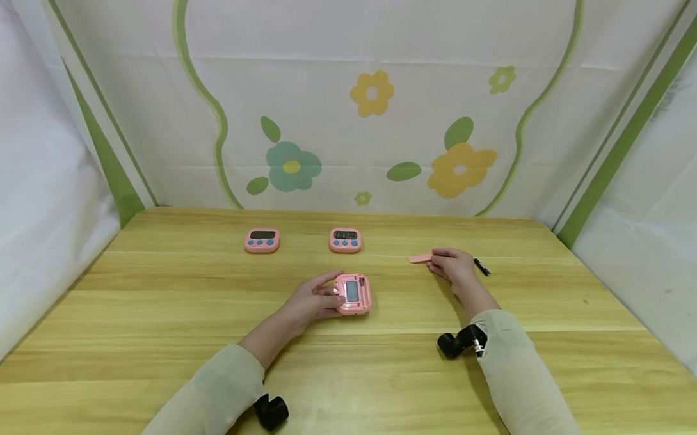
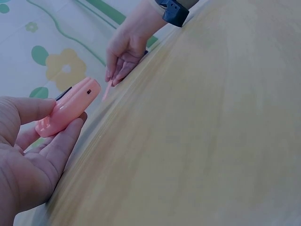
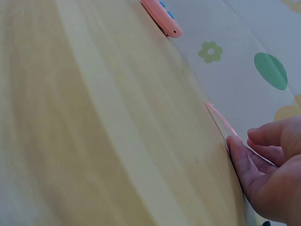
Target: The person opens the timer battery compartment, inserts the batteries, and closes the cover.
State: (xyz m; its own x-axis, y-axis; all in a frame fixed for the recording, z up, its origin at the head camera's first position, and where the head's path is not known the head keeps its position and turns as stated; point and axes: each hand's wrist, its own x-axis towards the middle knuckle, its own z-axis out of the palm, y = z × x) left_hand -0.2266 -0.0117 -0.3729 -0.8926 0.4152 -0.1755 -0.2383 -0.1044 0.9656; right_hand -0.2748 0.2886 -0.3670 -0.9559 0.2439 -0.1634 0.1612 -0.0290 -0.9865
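Note:
My left hand (image 1: 314,303) grips a pink digital timer (image 1: 364,300) by its left side, thumb on top and fingers beneath. Its back faces up, with a grey panel in the middle and an uncovered battery slot along the right. Seen from the left wrist, the timer (image 2: 77,108) is edge-on and tilted, just above the tabletop. Over to the right, my right hand (image 1: 455,268) pinches one end of a thin pink battery cover (image 1: 419,258). In the right wrist view the cover (image 3: 220,117) slants low over the wood, its far end at the surface.
Two more pink timers with blue buttons stand farther back: a left one (image 1: 262,240) with a blank screen and another (image 1: 345,240) showing digits. A black battery (image 1: 482,266) lies just right of my right hand. A flowered curtain (image 1: 333,115) hangs behind the wooden table (image 1: 155,301).

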